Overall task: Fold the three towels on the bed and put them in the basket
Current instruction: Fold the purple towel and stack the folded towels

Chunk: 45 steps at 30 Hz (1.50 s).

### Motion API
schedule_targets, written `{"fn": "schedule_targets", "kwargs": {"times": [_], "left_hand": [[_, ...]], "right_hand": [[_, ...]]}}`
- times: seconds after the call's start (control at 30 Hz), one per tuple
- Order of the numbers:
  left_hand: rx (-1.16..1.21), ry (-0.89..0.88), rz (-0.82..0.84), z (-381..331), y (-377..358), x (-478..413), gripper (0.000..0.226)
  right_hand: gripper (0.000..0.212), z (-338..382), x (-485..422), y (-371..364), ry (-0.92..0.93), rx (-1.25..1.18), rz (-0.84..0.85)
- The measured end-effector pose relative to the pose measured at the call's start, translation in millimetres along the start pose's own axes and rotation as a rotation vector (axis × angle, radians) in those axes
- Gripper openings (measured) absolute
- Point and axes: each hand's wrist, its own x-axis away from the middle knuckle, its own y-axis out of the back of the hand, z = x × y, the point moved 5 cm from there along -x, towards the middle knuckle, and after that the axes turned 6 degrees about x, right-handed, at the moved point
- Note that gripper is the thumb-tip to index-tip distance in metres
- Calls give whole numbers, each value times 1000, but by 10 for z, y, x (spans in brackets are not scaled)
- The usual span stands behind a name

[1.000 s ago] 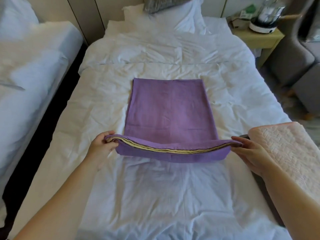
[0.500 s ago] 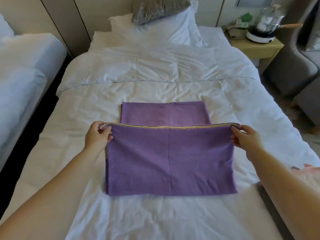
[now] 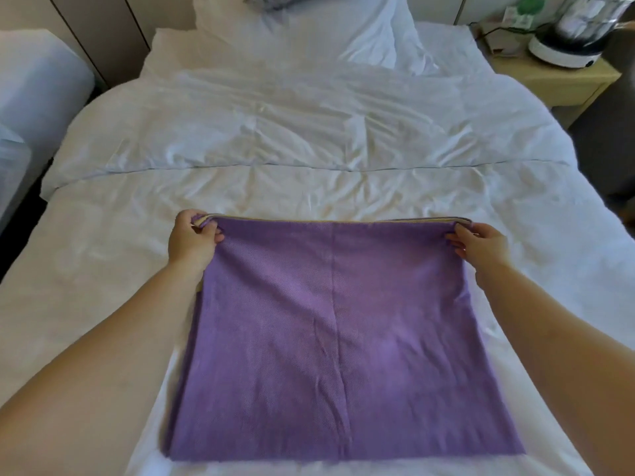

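A purple towel [image 3: 336,338] with a yellow-striped edge lies folded over on the white bed [image 3: 309,149], its far edges lined up. My left hand [image 3: 192,238] pinches its far left corner. At the far right corner, my right hand [image 3: 481,249] pinches the towel too. Both corners are held low, at the bed's surface. No basket and no other towel is in view.
White pillows [image 3: 309,29] lie at the head of the bed. A wooden nightstand [image 3: 563,84] with an electric pot [image 3: 570,36] stands at the right. A second bed [image 3: 31,97] is on the left, across a dark gap.
Both hands have carried the towel's near edge forward over the rest and brought it down onto the far edge, covering the lower layer. The pink towel at the right has left the view.
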Motion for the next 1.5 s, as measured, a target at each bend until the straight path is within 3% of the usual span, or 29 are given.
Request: {"fn": "schedule_targets", "kwargs": {"times": [0.07,0.17,0.23,0.33,0.43,0.53,0.73,0.87,0.93,1.0,1.17,1.5], "left_hand": [[-94,45,69,141,-157,-131,22],[-210,51,310,369,-361,-33,66],[-466,-169,369,412,-388,224,77],[-829,-624,450,493,-494,948,65],[-973,-788,633,813,-643,1804,56],[-1147,-721,597,1109,-471,2086,58],[-1238,-439,248,1140,481,1982,59],[-855,3,-22,1211,949,2224,65],[-620,204,-69,1279,1026,2302,59],[-528,318,-60,1317,1076,2338,52],[-477,249,31,1237,1321,2451,33],[-585,227,158,1518,2092,3564,37]], "right_hand": [[18,-149,-179,-122,-21,77,39],[43,-358,-180,-291,-48,191,127],[53,-388,12,-320,68,272,120],[59,-367,630,-502,484,711,220],[60,-637,1430,-800,649,910,374],[64,-1094,1931,-740,618,1143,366],[65,-1461,1879,413,304,1301,145],[68,-1459,2110,722,93,908,-15],[58,-1490,2201,800,5,709,-58],[45,-1551,2256,888,-92,604,-70],[29,-1573,2407,1125,-85,567,-106],[26,-2179,3699,1716,-178,479,-74]]}}
